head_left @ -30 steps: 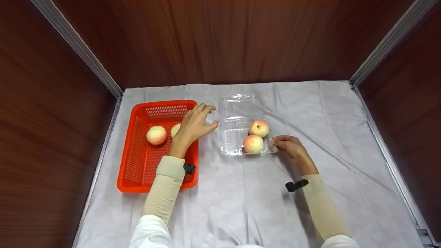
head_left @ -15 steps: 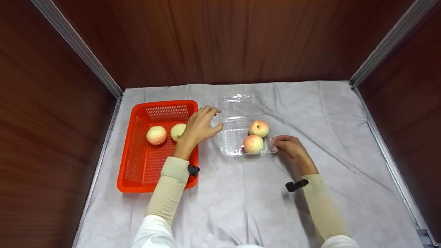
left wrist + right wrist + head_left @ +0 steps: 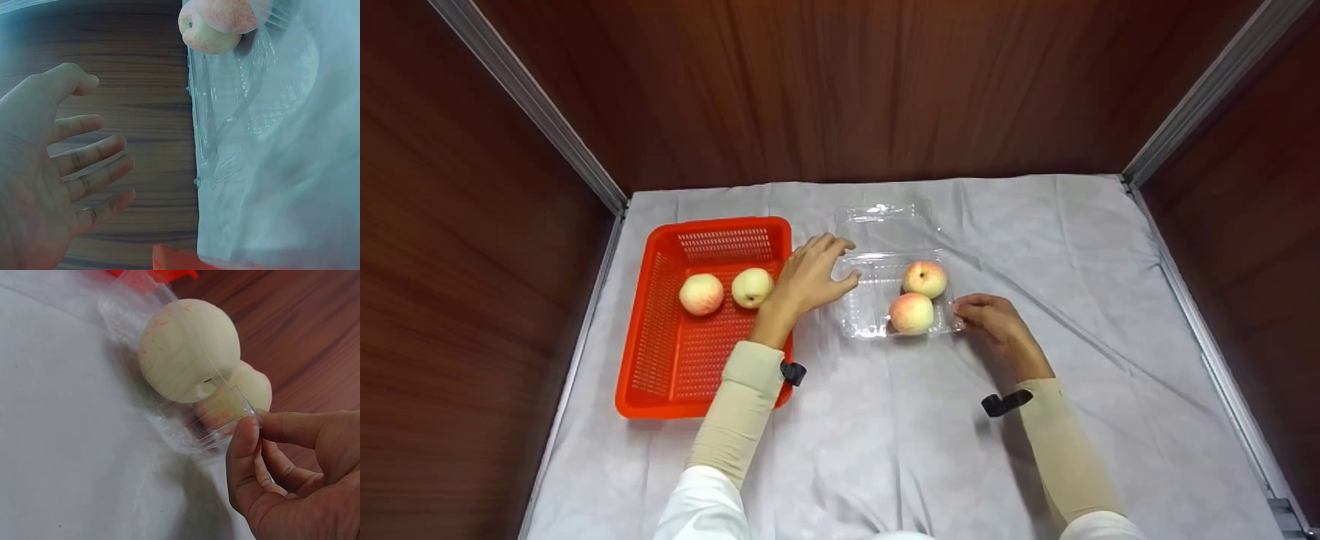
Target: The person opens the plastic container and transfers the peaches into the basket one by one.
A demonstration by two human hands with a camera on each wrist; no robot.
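A clear plastic clamshell box lies with its lid folded back. Two peaches, one farther and one nearer, sit touching in its right half. My right hand pinches the box's right rim between thumb and finger, as the right wrist view confirms. Over the box's left edge, my left hand holds nothing, its thumb and fingers spread apart. In the left wrist view that hand appears with an uncovered palm, clear of the box wall.
Left of the box stands a red perforated basket with two more peaches inside. A pale cloth covers the table. Brown wood-grain panels enclose the back and sides.
My left hand has moved right, from over the basket's right rim to the left edge of the box, uncovering the right peach in the basket. The right hand stays put.
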